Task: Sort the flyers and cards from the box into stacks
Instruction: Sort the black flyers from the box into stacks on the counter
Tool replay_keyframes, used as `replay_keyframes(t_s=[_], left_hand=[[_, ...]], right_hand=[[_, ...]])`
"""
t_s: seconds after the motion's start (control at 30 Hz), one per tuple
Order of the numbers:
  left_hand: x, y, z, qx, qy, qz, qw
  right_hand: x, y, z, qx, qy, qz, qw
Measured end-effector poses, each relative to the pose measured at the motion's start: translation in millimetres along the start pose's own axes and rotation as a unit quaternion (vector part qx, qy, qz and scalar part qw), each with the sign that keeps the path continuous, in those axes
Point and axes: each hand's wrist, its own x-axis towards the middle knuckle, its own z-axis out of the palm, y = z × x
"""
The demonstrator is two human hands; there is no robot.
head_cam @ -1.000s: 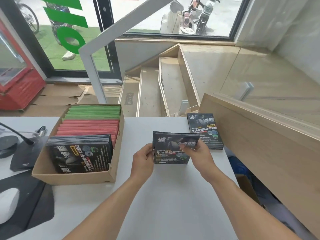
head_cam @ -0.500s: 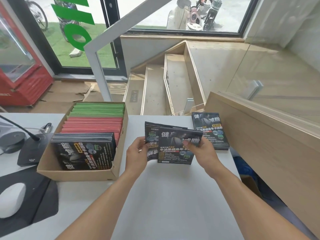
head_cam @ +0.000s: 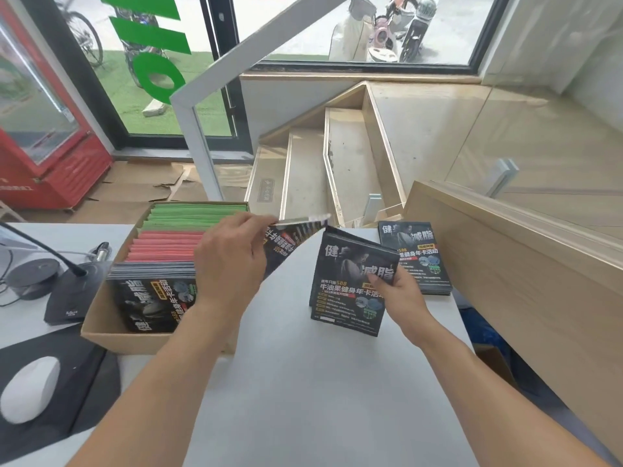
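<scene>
Above the white bench (head_cam: 303,399), left hand (head_cam: 229,264) pinches one glossy black flyer (head_cam: 290,237) at eleven o'clock; right hand (head_cam: 397,291) grips a thin flyer bundle (head_cam: 347,284).

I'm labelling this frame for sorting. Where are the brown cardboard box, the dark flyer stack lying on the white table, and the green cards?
Brown cardboard box (head_cam: 101,332): head view, on its near front wall.
Dark flyer stack lying on the white table (head_cam: 424,261): head view, on its top cover.
Green cards (head_cam: 192,214): head view, on their upper edges.
</scene>
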Motion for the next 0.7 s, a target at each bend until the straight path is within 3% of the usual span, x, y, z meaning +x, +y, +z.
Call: replay_keyframes(t_s=[0.07, 0.2, 0.27, 0.43, 0.57, 0.7], left_hand=[[2, 6, -6, 0.065, -0.115, 0.049, 0.99], [-6, 4, 8, 0.211, -0.309, -0.006, 0.927], [-8, 0, 21, 0.255, -0.334, -0.018, 0.907], [5, -9, 48, 0.297, -0.312, -0.093, 0.898], [22, -11, 59, 0.194, -0.329, -0.065, 0.922], [38, 5, 58, 0.032, -0.45, 0.015, 0.892]], right_hand=[[0, 0, 0, -0.003, 0.007, -0.001, 1.0], [-2, -2, 0, 0.023, -0.007, -0.001, 1.0], [-4, -2, -4, 0.032, -0.017, -0.004, 0.999], [-7, -6, -20, 0.023, -0.041, -0.008, 0.999], [-8, -8, -21, -0.015, -0.095, -0.029, 0.995], [-7, -13, -15, -0.106, -0.124, -0.075, 0.984]])
